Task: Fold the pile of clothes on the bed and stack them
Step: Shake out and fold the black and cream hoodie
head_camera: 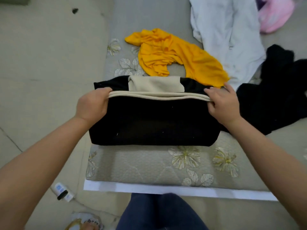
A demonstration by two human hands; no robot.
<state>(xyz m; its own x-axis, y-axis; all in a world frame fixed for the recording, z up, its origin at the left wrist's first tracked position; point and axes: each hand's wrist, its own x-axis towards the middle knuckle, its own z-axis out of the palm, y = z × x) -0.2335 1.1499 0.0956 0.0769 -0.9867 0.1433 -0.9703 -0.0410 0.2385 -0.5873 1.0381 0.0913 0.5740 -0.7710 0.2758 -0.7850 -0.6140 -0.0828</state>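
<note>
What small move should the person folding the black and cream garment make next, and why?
Probably lower the cream-trimmed edge onto the far half and press it flat. The left hand and right hand each grip an end of that edge, the black garment is already doubled over on the bed, and the yellow garment lies unfolded beyond it.

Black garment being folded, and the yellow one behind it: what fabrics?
Black garment: looks like thick matte knit or fleece, holding a plump fold, with cream trim. Yellow garment: seems thin, soft jersey, crumpling into many fine wrinkles. Exact fibres can't be told.
</note>
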